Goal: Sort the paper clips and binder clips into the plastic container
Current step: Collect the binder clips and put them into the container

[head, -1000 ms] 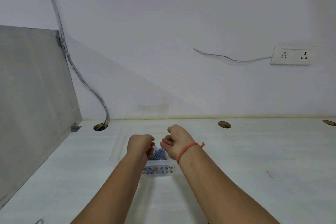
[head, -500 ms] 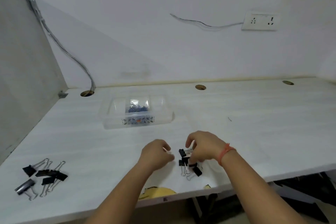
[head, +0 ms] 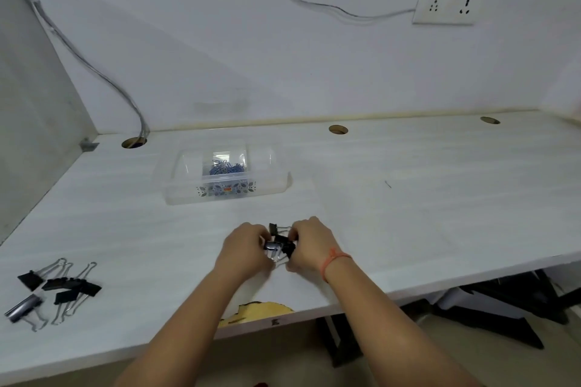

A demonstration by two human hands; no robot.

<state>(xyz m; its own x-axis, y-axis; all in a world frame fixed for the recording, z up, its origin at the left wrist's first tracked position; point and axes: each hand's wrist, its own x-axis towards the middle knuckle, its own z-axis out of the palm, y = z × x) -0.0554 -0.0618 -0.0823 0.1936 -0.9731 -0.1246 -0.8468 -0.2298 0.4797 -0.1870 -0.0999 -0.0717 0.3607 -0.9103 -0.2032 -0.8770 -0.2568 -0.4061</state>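
A clear plastic container point(head: 273, 188) stands on the white desk, with blue paper clips point(head: 227, 168) in its middle compartment. Nearer the front edge, my left hand point(head: 246, 250) and my right hand point(head: 309, 243) close from both sides around a bunch of black binder clips point(head: 281, 243), fingers curled onto them. The bunch sits just above the desk top, partly hidden by my fingers. A second pile of black binder clips point(head: 58, 289) lies loose at the desk's front left.
A grey partition point(head: 34, 110) walls the left side. Cable holes point(head: 338, 129) dot the desk's back edge, one with cables running up the wall. A socket point(head: 446, 6) is on the wall. The front edge is chipped point(head: 257, 313) below my arms.
My hands left the container at the back and came to the front of the desk. They have drawn together, gathering the scattered binder clips into one bunch between them.
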